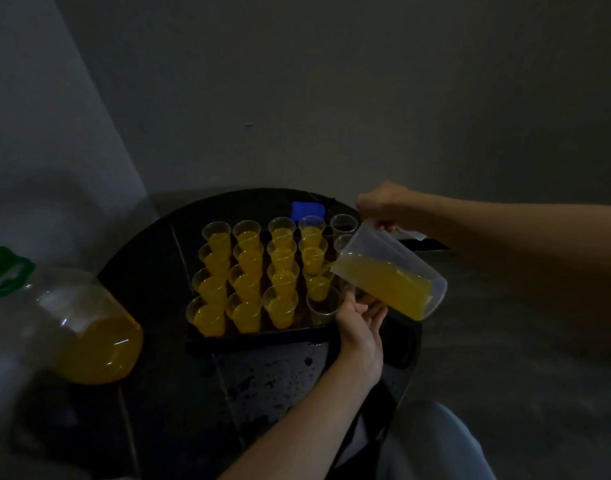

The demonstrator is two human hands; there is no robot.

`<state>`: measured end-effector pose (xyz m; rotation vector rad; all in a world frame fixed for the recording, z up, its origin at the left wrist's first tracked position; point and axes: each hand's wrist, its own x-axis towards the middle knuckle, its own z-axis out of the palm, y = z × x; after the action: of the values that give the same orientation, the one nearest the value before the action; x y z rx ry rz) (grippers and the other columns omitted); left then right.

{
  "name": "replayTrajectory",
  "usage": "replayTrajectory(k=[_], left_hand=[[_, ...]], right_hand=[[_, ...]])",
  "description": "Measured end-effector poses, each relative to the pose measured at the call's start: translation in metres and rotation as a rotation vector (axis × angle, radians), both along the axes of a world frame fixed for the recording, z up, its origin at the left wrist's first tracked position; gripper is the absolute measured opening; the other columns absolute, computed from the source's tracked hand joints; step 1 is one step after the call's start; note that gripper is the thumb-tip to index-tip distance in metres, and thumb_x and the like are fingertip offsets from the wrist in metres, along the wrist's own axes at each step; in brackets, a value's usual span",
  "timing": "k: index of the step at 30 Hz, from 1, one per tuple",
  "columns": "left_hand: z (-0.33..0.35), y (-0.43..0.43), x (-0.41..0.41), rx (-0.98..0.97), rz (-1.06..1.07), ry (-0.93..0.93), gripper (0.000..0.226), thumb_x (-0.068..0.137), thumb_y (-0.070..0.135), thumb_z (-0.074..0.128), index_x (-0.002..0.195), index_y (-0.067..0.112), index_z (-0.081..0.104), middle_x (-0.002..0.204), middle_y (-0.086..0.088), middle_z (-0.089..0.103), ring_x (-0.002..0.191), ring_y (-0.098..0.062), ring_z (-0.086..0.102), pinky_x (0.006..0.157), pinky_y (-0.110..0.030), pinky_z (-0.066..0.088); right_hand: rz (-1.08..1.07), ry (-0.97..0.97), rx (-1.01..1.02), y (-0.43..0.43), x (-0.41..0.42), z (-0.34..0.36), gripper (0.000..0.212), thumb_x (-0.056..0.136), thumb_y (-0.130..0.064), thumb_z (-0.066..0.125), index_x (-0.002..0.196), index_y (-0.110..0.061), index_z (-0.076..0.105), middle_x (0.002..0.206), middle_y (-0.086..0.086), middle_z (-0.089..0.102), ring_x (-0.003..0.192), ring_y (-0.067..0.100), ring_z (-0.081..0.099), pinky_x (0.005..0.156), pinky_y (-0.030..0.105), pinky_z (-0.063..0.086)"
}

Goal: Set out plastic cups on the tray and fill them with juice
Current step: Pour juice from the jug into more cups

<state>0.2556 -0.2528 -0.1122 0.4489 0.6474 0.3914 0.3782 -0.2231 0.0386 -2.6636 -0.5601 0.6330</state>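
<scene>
Most clear plastic cups [280,306] on the dark tray [255,338] are full and a few are empty; the right hand [380,202] grips the tilted translucent jug [390,282], the left hand's [357,322] hold is unclear.

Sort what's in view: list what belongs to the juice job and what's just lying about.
Job in hand: tray; filled cups; empty cup held by left hand; jug in right hand; juice bottle.
Lying about: blue object on the table.

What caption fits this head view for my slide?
Right hand pours juice from jug into tray cups; left hand grips empty cup.
</scene>
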Motion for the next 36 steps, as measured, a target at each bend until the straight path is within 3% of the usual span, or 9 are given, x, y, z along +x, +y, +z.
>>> replayTrajectory(k=[4, 32, 36], left_hand=[[0.000, 0.000, 0.000, -0.005, 0.010, 0.005, 0.066, 0.086, 0.001, 0.030, 0.148, 0.018, 0.048, 0.128, -0.017, 0.064, 0.119, -0.030, 0.060, 0.116, -0.047, 0.038], [-0.003, 0.005, -0.004, -0.003, -0.002, 0.035, 0.062, 0.090, 0.002, 0.028, 0.146, 0.017, 0.049, 0.127, -0.017, 0.064, 0.118, -0.030, 0.060, 0.115, -0.046, 0.039], [-0.002, 0.008, -0.004, 0.017, -0.006, 0.062, 0.062, 0.091, 0.003, 0.028, 0.149, 0.017, 0.047, 0.128, -0.016, 0.061, 0.119, -0.029, 0.057, 0.113, -0.044, 0.040]], right_hand=[[0.025, -0.013, -0.021, 0.004, 0.001, -0.002, 0.028, 0.104, -0.029, 0.043, 0.086, -0.009, 0.053, 0.070, 0.004, 0.048, 0.056, 0.011, 0.042, 0.049, 0.019, 0.035], [0.096, -0.043, -0.087, 0.004, 0.002, -0.010, 0.030, 0.103, -0.028, 0.049, 0.076, -0.013, 0.050, 0.067, 0.002, 0.047, 0.052, 0.010, 0.041, 0.046, 0.018, 0.033], [-0.014, 0.004, 0.029, -0.002, 0.002, -0.009, 0.027, 0.101, -0.026, 0.049, 0.080, -0.009, 0.051, 0.071, 0.006, 0.048, 0.057, 0.013, 0.043, 0.052, 0.021, 0.034]])
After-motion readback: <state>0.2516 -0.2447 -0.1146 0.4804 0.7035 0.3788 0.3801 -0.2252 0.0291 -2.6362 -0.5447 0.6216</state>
